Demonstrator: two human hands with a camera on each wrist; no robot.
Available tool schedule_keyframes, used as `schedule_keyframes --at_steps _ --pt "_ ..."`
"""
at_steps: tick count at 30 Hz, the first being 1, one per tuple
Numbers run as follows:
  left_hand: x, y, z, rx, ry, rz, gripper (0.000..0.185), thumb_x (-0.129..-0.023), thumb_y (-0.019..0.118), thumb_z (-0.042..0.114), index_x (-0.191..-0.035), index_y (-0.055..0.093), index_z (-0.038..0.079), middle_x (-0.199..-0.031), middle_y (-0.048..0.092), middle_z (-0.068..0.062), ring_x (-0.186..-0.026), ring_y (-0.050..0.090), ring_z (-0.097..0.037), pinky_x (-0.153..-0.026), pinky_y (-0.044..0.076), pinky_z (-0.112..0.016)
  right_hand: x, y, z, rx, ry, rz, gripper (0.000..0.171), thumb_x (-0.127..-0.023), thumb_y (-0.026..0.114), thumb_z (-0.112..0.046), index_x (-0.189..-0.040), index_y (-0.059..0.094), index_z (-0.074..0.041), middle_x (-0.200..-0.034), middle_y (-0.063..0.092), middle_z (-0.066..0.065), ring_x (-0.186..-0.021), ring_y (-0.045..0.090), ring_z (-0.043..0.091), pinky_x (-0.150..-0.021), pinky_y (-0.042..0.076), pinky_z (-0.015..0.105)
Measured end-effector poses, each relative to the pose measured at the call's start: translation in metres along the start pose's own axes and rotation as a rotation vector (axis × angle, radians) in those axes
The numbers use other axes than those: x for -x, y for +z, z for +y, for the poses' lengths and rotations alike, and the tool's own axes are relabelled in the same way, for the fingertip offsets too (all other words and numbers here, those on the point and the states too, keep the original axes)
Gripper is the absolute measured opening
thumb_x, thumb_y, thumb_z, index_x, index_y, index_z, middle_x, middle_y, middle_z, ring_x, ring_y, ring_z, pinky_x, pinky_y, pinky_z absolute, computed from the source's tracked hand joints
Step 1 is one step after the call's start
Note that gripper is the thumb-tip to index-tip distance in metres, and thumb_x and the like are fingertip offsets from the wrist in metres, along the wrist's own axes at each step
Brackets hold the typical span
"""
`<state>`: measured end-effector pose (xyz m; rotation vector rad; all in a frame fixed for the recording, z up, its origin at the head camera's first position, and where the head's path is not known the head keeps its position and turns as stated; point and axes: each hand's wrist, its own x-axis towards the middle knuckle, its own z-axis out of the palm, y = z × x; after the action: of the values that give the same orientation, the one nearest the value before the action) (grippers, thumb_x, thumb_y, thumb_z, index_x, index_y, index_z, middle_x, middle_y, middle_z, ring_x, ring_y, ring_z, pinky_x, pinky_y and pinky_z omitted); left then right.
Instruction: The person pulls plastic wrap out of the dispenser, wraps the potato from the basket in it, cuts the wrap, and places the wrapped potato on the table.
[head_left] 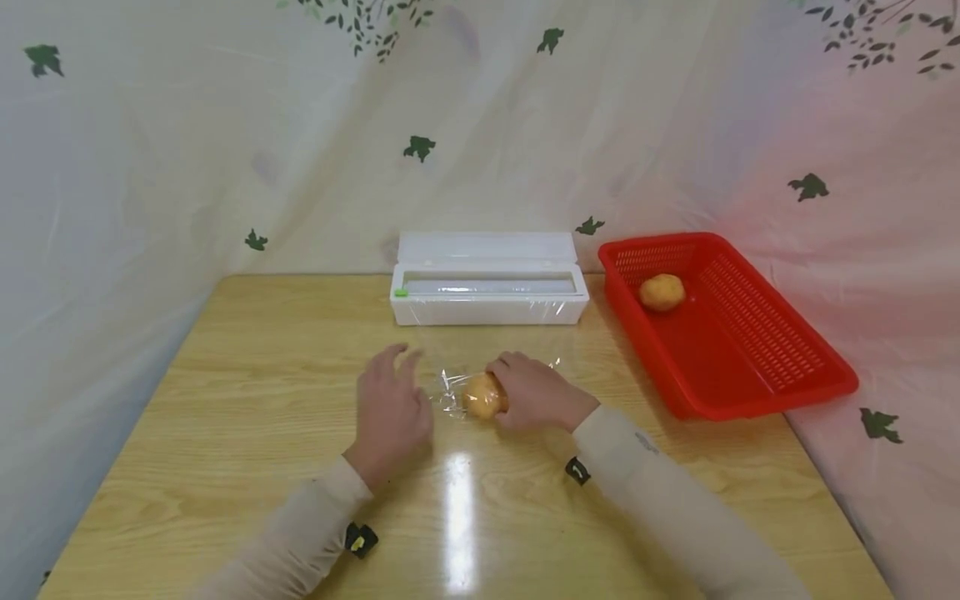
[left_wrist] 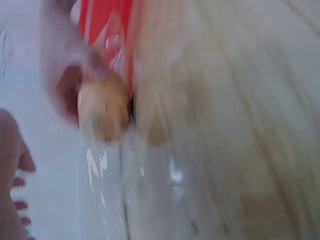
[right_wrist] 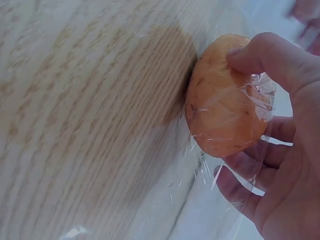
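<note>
- My sleeves come in from the near edge of the tabletop (head_left: 225,375), a small black tag on each cuff.
- My left hand (head_left: 390,412) hovers over the tabletop just left of the film, its fingers (head_left: 397,360) spread and relaxed, gripping nothing; can't tell whether the fingertips brush the film.
- My right hand (head_left: 534,392) sits just right of center, fingers (right_wrist: 260,55) curled round the potato (head_left: 482,397).
- In the right wrist view the thumb presses on top of the potato and the other fingers cup it from below, with film caught between them and the skin.
- The potato rests on the tabletop, partly wrapped; the film (head_left: 452,396) bunches and crinkles at its left end, between my two hands.
- Left wrist view is blurred: potato and shiny film show, nothing finer.
- Farther back, a flat stretch of film runs from the potato up to the dispenser (head_left: 489,290), a white box with its lid open and a green tab at its left end, standing at the far middle of the tabletop.
- Right of the dispenser, a red basket (head_left: 757,367) sits on the far right of the tabletop, hanging over the right edge.
- A second potato (head_left: 662,292), bare, lies in the far part of the basket.
- Behind everything, a pale curtain (head_left: 150,150) with green leaf prints.
</note>
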<state>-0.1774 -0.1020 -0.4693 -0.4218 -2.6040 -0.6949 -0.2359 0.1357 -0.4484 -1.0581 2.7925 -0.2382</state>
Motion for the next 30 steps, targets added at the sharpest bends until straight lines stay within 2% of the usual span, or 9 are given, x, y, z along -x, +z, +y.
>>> schedule_keyframes --at_steps 3,4,6,9,12,16,24,27,30 --pt "-0.004 0.015 0.024 -0.239 0.345 0.056 0.042 -0.086 0.072 0.029 -0.118 0.061 0.003 -0.125 0.057 -0.020 -0.121 0.052 -0.040 -0.091 0.044 -0.060 -0.002 -0.001 0.002 0.000 0.015 0.006 0.069 -0.073 0.080 -0.035 -0.129 0.058 -0.002 -0.121 0.059 0.008 -0.107 0.057 0.024 -0.090 0.052 0.038" --pt "-0.006 0.021 0.029 -0.279 0.415 0.045 0.047 -0.085 0.075 0.037 -0.116 0.061 0.005 -0.122 0.058 -0.017 -0.121 0.053 -0.038 -0.091 0.044 -0.059 -0.002 -0.001 0.003 -0.005 0.020 0.008 0.068 -0.073 0.081 -0.035 -0.129 0.058 -0.003 -0.121 0.060 0.008 -0.108 0.057 0.024 -0.091 0.052 0.038" --pt "-0.009 0.031 0.036 -0.344 0.475 0.002 0.060 -0.082 0.078 0.050 -0.119 0.059 0.007 -0.119 0.058 -0.013 -0.121 0.053 -0.035 -0.093 0.044 -0.056 -0.004 -0.002 0.004 -0.019 0.023 0.005 0.068 -0.074 0.081 -0.035 -0.130 0.058 -0.004 -0.122 0.060 0.007 -0.111 0.057 0.024 -0.095 0.050 0.037" --pt "-0.013 0.042 0.038 -0.408 0.486 -0.057 0.064 -0.083 0.078 0.050 -0.124 0.057 0.006 -0.118 0.059 -0.011 -0.116 0.054 -0.032 -0.094 0.044 -0.054 -0.006 -0.002 0.004 -0.045 0.011 -0.012 0.066 -0.075 0.080 -0.034 -0.130 0.058 -0.005 -0.123 0.059 0.006 -0.114 0.056 0.024 -0.100 0.048 0.038" --pt "-0.015 0.047 0.036 -0.461 0.511 -0.084 0.046 -0.093 0.071 0.033 -0.126 0.056 0.005 -0.115 0.060 -0.011 -0.104 0.058 -0.029 -0.089 0.046 -0.049 -0.007 -0.002 0.005 -0.068 -0.010 -0.024 0.061 -0.076 0.078 -0.031 -0.128 0.058 -0.005 -0.122 0.059 0.006 -0.114 0.055 0.024 -0.101 0.047 0.038" --pt "-0.023 0.047 0.035 -0.469 0.521 -0.113 0.030 -0.096 0.064 0.018 -0.122 0.056 0.005 -0.109 0.062 -0.010 -0.094 0.061 -0.028 -0.084 0.047 -0.046 -0.008 0.001 0.008 -0.120 -0.020 -0.003 0.058 -0.079 0.075 -0.031 -0.128 0.058 -0.005 -0.122 0.060 0.006 -0.115 0.056 0.025 -0.102 0.046 0.038" --pt "-0.044 0.036 0.033 -0.379 0.422 -0.334 0.056 -0.089 0.074 0.047 -0.127 0.059 0.009 -0.110 0.066 -0.009 -0.104 0.061 -0.028 -0.091 0.047 -0.051 -0.008 0.012 0.019 -0.230 0.018 0.021 0.077 -0.085 0.076 -0.044 -0.144 0.050 -0.002 -0.133 0.058 0.013 -0.120 0.053 0.031 -0.102 0.043 0.050" --pt "-0.052 0.032 0.032 -0.343 0.387 -0.405 0.056 -0.089 0.074 0.048 -0.126 0.059 0.009 -0.110 0.066 -0.009 -0.105 0.060 -0.029 -0.090 0.046 -0.050 -0.003 0.006 0.022 -0.220 0.071 0.054 0.078 -0.086 0.074 -0.042 -0.147 0.048 -0.002 -0.141 0.052 0.016 -0.128 0.047 0.035 -0.104 0.039 0.058" --pt "-0.062 0.030 0.032 -0.316 0.355 -0.451 0.051 -0.088 0.074 0.047 -0.120 0.061 0.010 -0.110 0.066 -0.009 -0.104 0.060 -0.028 -0.088 0.045 -0.049 0.002 -0.006 0.018 -0.122 0.102 0.118 0.071 -0.086 0.072 -0.039 -0.145 0.053 -0.004 -0.145 0.050 0.013 -0.134 0.040 0.036 -0.106 0.034 0.060"
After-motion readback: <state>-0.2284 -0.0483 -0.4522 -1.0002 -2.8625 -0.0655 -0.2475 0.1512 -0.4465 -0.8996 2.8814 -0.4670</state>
